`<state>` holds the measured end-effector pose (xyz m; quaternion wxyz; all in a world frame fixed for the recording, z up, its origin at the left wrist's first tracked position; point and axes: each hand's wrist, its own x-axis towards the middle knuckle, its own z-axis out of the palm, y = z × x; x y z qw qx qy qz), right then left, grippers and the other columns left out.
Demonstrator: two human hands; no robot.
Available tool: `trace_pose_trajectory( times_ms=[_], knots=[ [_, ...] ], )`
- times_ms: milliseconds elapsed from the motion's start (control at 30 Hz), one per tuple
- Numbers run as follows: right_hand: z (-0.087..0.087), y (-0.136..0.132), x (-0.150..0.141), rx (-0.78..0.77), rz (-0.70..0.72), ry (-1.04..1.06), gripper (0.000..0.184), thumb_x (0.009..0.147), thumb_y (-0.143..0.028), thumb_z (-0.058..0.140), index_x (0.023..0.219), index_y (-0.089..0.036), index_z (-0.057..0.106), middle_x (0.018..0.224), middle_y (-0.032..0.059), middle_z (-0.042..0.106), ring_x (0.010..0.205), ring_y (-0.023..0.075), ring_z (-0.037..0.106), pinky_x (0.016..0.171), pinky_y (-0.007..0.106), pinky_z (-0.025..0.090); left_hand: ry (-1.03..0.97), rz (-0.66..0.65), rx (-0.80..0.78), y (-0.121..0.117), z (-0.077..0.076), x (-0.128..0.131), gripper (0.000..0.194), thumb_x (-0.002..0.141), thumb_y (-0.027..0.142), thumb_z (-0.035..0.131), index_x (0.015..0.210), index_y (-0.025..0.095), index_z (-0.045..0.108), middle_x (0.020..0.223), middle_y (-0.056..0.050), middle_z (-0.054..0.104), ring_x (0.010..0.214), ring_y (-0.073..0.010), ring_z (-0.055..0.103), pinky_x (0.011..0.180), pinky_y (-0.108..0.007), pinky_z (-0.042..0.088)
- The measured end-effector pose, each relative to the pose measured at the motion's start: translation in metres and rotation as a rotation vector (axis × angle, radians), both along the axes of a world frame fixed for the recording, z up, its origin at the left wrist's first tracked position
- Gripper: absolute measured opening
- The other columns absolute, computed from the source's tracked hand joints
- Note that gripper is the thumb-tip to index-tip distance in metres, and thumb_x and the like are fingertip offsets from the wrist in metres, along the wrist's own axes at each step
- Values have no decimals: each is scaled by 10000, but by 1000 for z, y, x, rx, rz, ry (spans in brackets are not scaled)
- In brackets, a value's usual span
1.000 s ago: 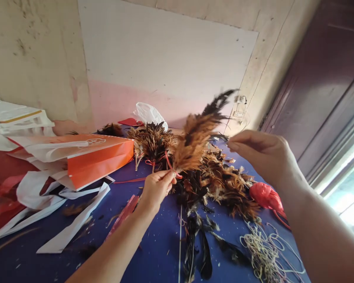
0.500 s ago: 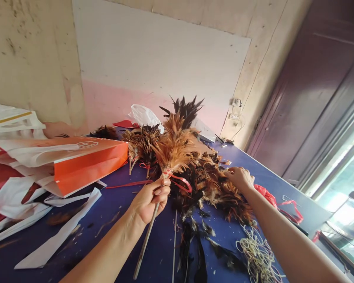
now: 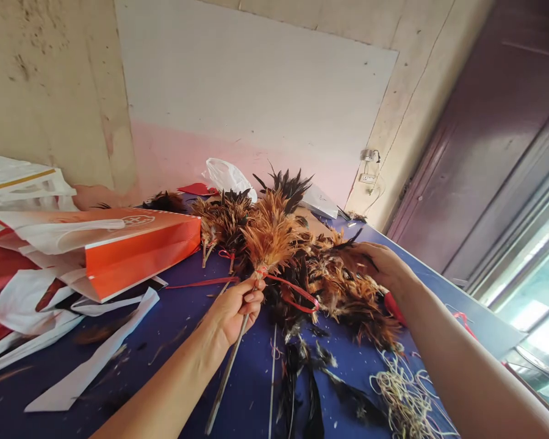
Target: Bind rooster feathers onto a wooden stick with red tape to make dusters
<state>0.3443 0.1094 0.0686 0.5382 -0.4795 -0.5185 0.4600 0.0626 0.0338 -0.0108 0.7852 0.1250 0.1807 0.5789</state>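
My left hand (image 3: 243,305) is wrapped round the thin wooden stick (image 3: 226,381) of a feather duster. Its orange-brown feathers (image 3: 272,235) point up and away, with a black tuft at the tip. Red ribbon (image 3: 297,292) is wound round the base of the feathers, and a loose end loops to the right. My right hand (image 3: 379,265) is at the right side of a heap of loose brown and black feathers (image 3: 329,268). Its fingers are bent and partly hidden among them; dark feathers stick out by the fingertips.
An orange paper bag (image 3: 141,259) lies at left beside white strips (image 3: 96,360). Other feather bundles (image 3: 229,222) lie behind the duster. Tangled string (image 3: 405,396) and black feathers (image 3: 313,390) lie in front on the blue table (image 3: 178,390). Red ribbon material (image 3: 393,308) is partly behind my right arm.
My right hand has shifted slightly right and turned at the feather heap, and dark feathers now show at its fingers. The duster's head has dipped a little; its ribbon loop has swung right.
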Motion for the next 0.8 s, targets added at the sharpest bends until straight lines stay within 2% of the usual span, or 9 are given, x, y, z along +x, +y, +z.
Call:
trace_pose_trajectory(
  times_ms=[67,133,233,333,433,533,667,733,800],
  knots=[
    [7,-13,-9,-112,136,169,86,643,-94,596,711,-126,637,732,65,685,609,148,626,570,241,515,11,8,-10,0,-1,1,141,858,15,382,782,110,453,638,26,444,359,11,340,274,-90,191],
    [10,-23,-17,-173,174,195,72,684,-105,566,715,-140,621,704,40,677,562,124,611,545,223,512,25,8,-21,0,-2,2,143,853,9,383,778,108,456,635,28,444,353,14,333,271,-87,180],
    [3,-28,-26,-185,132,275,67,757,-212,558,753,-156,595,697,40,663,572,132,616,523,229,512,54,12,-37,0,-5,5,142,848,10,387,776,110,459,636,26,451,347,15,328,269,-87,172],
    [-12,-25,-29,-89,-5,266,222,732,-332,631,889,-184,581,807,42,651,657,150,640,535,243,522,71,13,-53,1,-7,6,151,850,10,379,775,110,462,630,25,451,348,14,327,273,-87,173],
    [-28,-25,-31,94,-167,98,421,638,-375,713,996,-210,565,910,27,622,668,139,628,515,230,506,66,27,-61,3,-8,5,158,859,18,373,769,114,460,625,26,450,346,16,320,276,-84,176],
    [-38,-31,-38,189,-207,-138,383,626,-374,697,942,-175,610,797,16,624,608,119,579,495,208,451,49,32,-47,4,-6,2,145,863,32,383,776,117,463,630,20,458,343,15,323,275,-85,183],
    [-45,-40,-56,164,31,-482,217,674,-358,616,724,-150,654,545,-16,569,475,98,474,450,209,366,-45,-30,-1,-1,0,-3,162,860,15,376,758,121,445,627,25,449,352,14,340,277,-88,184],
    [-51,-38,-67,105,170,-618,245,700,-382,579,692,-149,655,495,-25,540,439,89,434,426,204,323,-115,-88,53,-5,4,-5,169,870,26,371,752,123,444,625,28,441,358,14,341,282,-86,190],
    [-58,-33,-79,61,210,-801,334,726,-443,540,630,-141,646,468,-18,524,433,88,423,423,204,300,-170,-134,116,-9,5,-6,166,881,48,372,755,120,452,628,27,438,367,13,343,287,-83,196]
  ],
)
